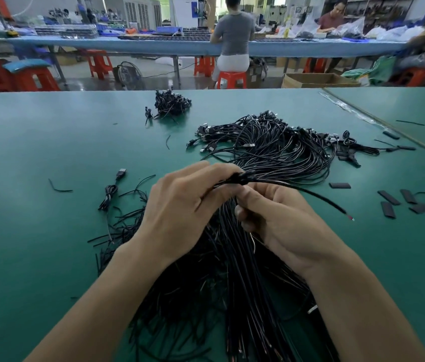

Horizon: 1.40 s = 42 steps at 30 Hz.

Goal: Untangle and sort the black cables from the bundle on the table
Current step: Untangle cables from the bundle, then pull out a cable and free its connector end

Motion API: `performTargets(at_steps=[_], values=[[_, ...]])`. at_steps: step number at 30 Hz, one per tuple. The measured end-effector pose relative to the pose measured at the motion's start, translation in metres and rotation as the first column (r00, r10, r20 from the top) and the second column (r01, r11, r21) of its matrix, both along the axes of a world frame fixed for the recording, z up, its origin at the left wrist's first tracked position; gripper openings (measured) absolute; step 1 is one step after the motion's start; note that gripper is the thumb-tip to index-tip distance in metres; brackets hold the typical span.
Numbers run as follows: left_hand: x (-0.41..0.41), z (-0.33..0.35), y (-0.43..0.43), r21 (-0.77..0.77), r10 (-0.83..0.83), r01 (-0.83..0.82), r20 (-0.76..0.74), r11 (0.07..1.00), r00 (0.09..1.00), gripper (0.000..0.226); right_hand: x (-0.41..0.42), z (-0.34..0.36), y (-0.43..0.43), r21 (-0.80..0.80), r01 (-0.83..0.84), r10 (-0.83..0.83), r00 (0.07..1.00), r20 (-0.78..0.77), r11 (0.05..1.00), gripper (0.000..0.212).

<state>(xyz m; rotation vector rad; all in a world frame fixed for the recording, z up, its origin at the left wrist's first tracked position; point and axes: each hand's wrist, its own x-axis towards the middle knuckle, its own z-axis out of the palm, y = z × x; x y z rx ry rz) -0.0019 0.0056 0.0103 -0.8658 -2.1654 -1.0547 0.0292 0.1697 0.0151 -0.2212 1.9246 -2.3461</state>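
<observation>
Pinching cables [240, 177] off the bundle [232, 283] with your left hand [180, 205] and right hand [284, 226], fingers curled round them | likely sorted: fanned pile [271, 150] centre-right | remaining: most

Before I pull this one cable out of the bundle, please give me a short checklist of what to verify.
1. Left hand grips the thin black cable: ok.
2. Right hand grips strands of the tangled black cable bundle: ok.
3. Cable's stripped red-tipped end hangs apart from the bundle: ok.
4. Cable's other end free of the bundle: cannot tell, hands hide it.
5. Bare green table mat on the left to lay it on: ok.
</observation>
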Motion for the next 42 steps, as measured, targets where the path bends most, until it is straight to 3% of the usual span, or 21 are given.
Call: performTargets(at_steps=[4, 8, 12, 14, 16, 18, 20, 24, 29, 32, 35, 39, 42], values=[[0.003, 0.001, 0.001, 0.001, -0.083, 0.083, 0.027, 0.997, 0.996, 0.023, -0.002, 0.001, 0.004, 0.09, 0.094, -0.081, 0.988, -0.131, 0.992, 0.016], [0.007, 0.002, 0.002, 0.145, -0.162, 0.135, 0.192, 0.98, 0.968, 0.033, -0.003, 0.001, 0.004, 0.254, 0.205, -0.117, 0.939, -0.324, 0.945, 0.017], [0.007, 0.003, 0.007, 0.241, -0.149, 0.094, 0.221, 0.966, 0.964, 0.009, -0.003, -0.002, 0.003, 0.41, 0.282, -0.106, 0.909, -0.403, 0.867, 0.017], [0.005, 0.0, 0.007, 0.314, -0.18, 0.095, 0.254, 0.945, 0.95, 0.044, -0.003, -0.002, 0.002, 0.428, 0.301, -0.12, 0.909, -0.4, 0.852, 0.019], [0.002, -0.003, 0.005, 0.387, -0.21, 0.096, 0.266, 0.917, 0.941, 0.067, -0.003, -0.003, 0.0, 0.417, 0.299, -0.138, 0.918, -0.373, 0.858, 0.02], [0.0, -0.006, 0.005, 0.361, -0.179, 0.073, 0.27, 0.93, 0.946, 0.073, -0.003, -0.004, 0.0, 0.369, 0.268, -0.153, 0.938, -0.312, 0.89, 0.019], [0.0, -0.007, 0.005, 0.314, -0.146, 0.064, 0.244, 0.947, 0.959, 0.067, -0.002, -0.002, 0.0, 0.308, 0.213, -0.139, 0.959, -0.246, 0.927, 0.018], [0.0, -0.005, 0.004, 0.302, -0.183, 0.133, 0.143, 0.944, 0.973, 0.031, -0.001, 0.001, 0.001, 0.22, 0.164, -0.131, 0.978, -0.159, 0.962, 0.021], [0.002, -0.007, 0.007, 0.172, -0.101, 0.101, -0.006, 0.98, 0.995, 0.042, -0.004, -0.002, 0.0, 0.056, 0.223, -0.221, 0.975, -0.035, 0.973, 0.029], [0.005, -0.007, 0.008, 0.093, -0.094, 0.096, -0.031, 0.991, 0.995, 0.039, -0.005, -0.005, 0.0, 0.065, 0.278, -0.273, 0.959, -0.074, 0.958, 0.032], [0.009, -0.005, 0.006, 0.071, -0.122, 0.119, 0.04, 0.99, 0.992, 0.037, -0.005, -0.004, -0.003, 0.121, 0.312, -0.288, 0.939, -0.187, 0.942, 0.028], [0.009, -0.007, 0.01, -0.005, 0.002, -0.001, 0.074, 1.0, 0.997, 0.029, -0.002, -0.001, -0.01, 0.136, 0.335, -0.275, 0.901, -0.335, 0.932, 0.016], [0.007, -0.007, 0.011, 0.109, -0.07, 0.041, 0.275, 0.993, 0.959, 0.029, 0.0, -0.001, -0.01, 0.205, 0.313, -0.223, 0.903, -0.367, 0.927, 0.013]])
